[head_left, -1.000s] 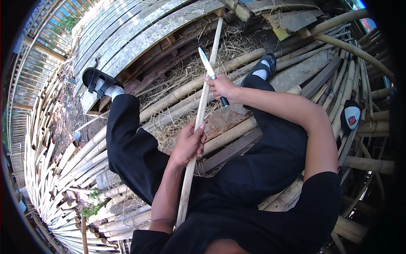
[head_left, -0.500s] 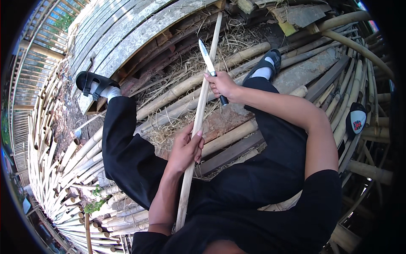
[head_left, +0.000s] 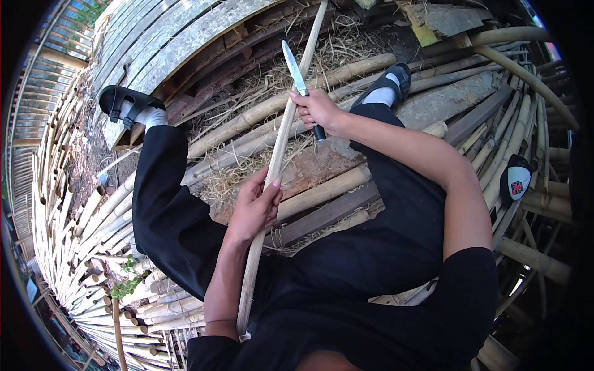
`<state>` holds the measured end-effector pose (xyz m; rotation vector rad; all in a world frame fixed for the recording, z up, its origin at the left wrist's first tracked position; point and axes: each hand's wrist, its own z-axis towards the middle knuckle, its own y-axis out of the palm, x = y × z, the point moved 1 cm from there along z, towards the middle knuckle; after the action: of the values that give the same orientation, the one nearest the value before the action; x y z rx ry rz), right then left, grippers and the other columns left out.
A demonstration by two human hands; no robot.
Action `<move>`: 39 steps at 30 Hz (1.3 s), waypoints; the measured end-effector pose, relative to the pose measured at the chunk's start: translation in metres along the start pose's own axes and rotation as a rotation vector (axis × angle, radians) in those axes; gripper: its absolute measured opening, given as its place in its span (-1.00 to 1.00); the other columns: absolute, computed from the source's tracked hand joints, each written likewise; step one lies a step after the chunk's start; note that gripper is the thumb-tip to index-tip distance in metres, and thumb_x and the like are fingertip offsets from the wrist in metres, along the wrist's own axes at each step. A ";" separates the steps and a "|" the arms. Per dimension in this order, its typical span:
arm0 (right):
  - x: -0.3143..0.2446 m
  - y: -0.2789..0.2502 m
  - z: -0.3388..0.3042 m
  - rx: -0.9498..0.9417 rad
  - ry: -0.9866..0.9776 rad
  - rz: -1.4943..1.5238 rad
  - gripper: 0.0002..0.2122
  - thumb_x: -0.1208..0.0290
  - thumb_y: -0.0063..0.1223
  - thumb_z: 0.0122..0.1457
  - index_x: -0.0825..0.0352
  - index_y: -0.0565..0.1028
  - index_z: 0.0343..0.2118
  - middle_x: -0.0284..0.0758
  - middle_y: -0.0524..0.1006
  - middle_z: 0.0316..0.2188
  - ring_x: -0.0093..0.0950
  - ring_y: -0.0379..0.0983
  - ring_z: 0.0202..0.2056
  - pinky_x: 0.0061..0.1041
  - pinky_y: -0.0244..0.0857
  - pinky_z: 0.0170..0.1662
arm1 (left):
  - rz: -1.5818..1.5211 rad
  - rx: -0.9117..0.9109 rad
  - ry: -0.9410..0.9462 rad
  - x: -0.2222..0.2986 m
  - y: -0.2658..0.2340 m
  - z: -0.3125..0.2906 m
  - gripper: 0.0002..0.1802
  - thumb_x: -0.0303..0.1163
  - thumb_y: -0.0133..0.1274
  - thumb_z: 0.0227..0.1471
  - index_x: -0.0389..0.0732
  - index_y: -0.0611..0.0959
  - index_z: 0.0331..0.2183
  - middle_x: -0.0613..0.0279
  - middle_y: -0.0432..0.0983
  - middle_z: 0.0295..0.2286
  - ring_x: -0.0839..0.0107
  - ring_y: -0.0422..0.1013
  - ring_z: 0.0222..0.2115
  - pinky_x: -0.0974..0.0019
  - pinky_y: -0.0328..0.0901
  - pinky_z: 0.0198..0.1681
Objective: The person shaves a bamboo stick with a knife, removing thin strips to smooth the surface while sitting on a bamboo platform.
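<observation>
A long pale bamboo strip slants from my lap up toward the wooden platform. My left hand is wrapped round its lower half, thumb lying along the strip. Farther up, my right hand is closed on the black handle of a knife. The blade points up and away from me, lying close against or across the strip; whether its edge touches the strip I cannot tell. The right thumb reaches to the strip's side. Curly shavings lie below, between my legs.
A grey plank platform stands at the far left. Thick bamboo poles lie across between my sandalled feet, with many cut poles stacked at the left. A black cap-like item with a white patch rests on the bamboo at right.
The strip, both hands and the knife have shifted slightly left in the view, and the knife sits a little higher. Much of the surroundings shifts left too. Both grips stay the same.
</observation>
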<state>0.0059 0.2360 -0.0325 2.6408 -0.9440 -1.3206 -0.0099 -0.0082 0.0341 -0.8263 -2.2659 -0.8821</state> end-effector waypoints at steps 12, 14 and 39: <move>0.002 -0.003 0.010 0.003 -0.023 -0.019 -0.79 0.28 -0.05 0.27 0.19 0.26 -0.47 -0.61 0.14 -0.74 -0.75 0.00 -0.77 -0.68 -0.08 -0.71 | 0.018 -0.041 0.116 -0.024 -0.012 0.019 -0.72 -0.36 -0.11 0.22 -0.24 0.38 -0.06 0.38 0.30 -0.63 0.65 0.10 -0.84 0.52 0.06 -0.80; 0.002 -0.007 0.012 0.023 -0.018 -0.033 -0.81 0.28 -0.05 0.27 0.19 0.26 -0.45 -0.61 0.14 -0.74 -0.75 -0.01 -0.77 -0.68 -0.08 -0.71 | -0.010 -0.061 0.143 -0.024 -0.008 0.012 -0.73 -0.32 -0.09 0.22 -0.27 0.39 -0.11 0.36 0.33 -0.63 0.62 0.15 -0.84 0.50 0.10 -0.80; -0.016 0.064 -0.130 -0.062 -0.282 -1.360 -0.68 0.22 -0.18 0.28 0.41 0.34 -0.46 -0.03 0.41 -0.64 0.00 0.39 -0.49 -0.14 0.21 -0.41 | -0.271 -0.244 0.028 -0.003 0.002 -0.041 -0.72 -0.25 -0.25 0.28 -0.29 0.36 -0.21 0.47 0.05 -0.76 0.65 0.00 -0.89 0.50 0.01 -0.84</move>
<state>0.0625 0.1637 0.0809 3.0114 1.1815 -1.7550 0.0049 -0.0382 0.0583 -0.6096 -2.3098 -1.3058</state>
